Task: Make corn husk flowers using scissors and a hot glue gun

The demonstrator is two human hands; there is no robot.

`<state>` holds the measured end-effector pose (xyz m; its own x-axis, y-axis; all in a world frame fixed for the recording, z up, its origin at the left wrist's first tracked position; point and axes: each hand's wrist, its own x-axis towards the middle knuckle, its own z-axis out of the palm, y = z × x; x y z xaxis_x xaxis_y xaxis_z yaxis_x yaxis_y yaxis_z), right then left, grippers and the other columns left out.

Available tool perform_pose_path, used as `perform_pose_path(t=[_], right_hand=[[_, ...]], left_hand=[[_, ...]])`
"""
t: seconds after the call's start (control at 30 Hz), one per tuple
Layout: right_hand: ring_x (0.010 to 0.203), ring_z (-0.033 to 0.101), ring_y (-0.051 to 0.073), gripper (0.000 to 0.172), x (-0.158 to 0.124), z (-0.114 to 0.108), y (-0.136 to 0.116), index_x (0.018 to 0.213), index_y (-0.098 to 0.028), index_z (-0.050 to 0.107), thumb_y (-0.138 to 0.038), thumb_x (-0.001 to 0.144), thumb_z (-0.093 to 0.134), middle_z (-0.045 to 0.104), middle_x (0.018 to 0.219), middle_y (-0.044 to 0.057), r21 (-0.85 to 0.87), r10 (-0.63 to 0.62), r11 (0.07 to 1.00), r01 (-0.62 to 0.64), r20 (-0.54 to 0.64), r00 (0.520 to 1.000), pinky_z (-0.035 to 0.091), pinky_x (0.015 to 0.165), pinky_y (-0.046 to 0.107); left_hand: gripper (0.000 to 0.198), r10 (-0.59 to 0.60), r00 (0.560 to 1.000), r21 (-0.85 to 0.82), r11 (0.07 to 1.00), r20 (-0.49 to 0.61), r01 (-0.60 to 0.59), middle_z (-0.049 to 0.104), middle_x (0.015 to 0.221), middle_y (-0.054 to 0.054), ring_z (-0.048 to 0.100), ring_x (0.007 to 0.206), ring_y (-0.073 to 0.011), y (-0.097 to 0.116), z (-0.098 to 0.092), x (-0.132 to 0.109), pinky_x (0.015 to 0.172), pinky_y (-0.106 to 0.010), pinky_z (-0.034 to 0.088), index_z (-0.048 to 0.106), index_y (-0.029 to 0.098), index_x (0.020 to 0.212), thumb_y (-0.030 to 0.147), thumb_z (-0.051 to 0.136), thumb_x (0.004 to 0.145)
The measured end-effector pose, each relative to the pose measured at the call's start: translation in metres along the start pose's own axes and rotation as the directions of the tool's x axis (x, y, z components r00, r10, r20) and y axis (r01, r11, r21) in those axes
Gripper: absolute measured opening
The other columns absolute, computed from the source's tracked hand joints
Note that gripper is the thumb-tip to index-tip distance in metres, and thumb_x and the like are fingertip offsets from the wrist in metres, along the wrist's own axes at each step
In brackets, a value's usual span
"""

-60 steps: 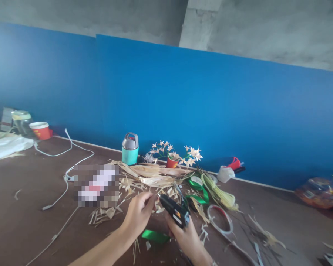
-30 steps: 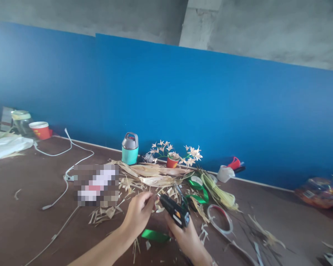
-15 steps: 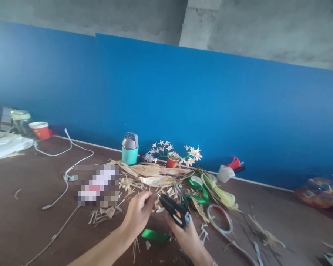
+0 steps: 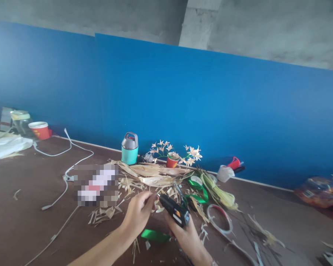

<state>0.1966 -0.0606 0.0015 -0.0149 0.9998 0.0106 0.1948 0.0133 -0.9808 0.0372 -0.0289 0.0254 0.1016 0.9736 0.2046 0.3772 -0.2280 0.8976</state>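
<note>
My right hand [image 4: 184, 231] is wrapped round a black glue gun [image 4: 174, 210], whose nozzle points up and left. Just at that nozzle, my left hand [image 4: 140, 208] is closed in a pinch; whatever lies between its fingertips is too small to make out. Beneath the hands a strip of green ribbon [image 4: 155, 235] lies on the brown table [image 4: 44, 236]. Dry husk scraps [image 4: 107, 213] are scattered around, and larger pale husks [image 4: 155, 173] lie beyond the hands.
Behind the husks stand a turquoise flask [image 4: 130, 153] and a red cup [image 4: 172, 162] with pale husk flowers [image 4: 192, 155]. To the right lie a green ribbon roll [image 4: 201, 192], a straw bundle [image 4: 219, 192] and a tape roll [image 4: 220, 220]. White cords [image 4: 79, 162] cross the left side.
</note>
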Motion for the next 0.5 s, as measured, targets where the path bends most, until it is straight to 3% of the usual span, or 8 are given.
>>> perform_pose_path(t=[0.3, 0.5], right_hand=[[0.039, 0.039, 0.008, 0.044, 0.0008, -0.0006, -0.0051, 0.052, -0.017, 0.048, -0.056, 0.065, 0.064, 0.044, 0.041, -0.003, 0.078, 0.078, 0.994, -0.078, 0.0, 0.997, 0.032, 0.039, 0.022], [0.038, 0.042, 0.008, 0.045, 0.0021, -0.0078, -0.0072, 0.056, -0.016, 0.05, -0.058, 0.064, 0.065, 0.048, 0.046, -0.003, 0.202, 0.057, 0.977, -0.067, 0.059, 0.997, 0.033, 0.038, 0.021]], left_hand=[[0.042, 0.041, 0.999, -0.002, 0.999, 0.003, -0.041, 0.056, 0.055, 0.0, 0.055, 0.057, -0.0156, -0.0022, -0.0013, 0.0008, 0.058, -0.022, 0.037, 0.054, 0.018, 0.058, 0.042, 0.037, 0.087], [0.04, 0.1, 0.995, 0.037, 0.994, -0.004, -0.099, 0.055, 0.056, -0.001, 0.053, 0.057, -0.0151, -0.0048, -0.004, 0.0024, 0.057, -0.022, 0.037, 0.052, 0.019, 0.057, 0.041, 0.038, 0.087]])
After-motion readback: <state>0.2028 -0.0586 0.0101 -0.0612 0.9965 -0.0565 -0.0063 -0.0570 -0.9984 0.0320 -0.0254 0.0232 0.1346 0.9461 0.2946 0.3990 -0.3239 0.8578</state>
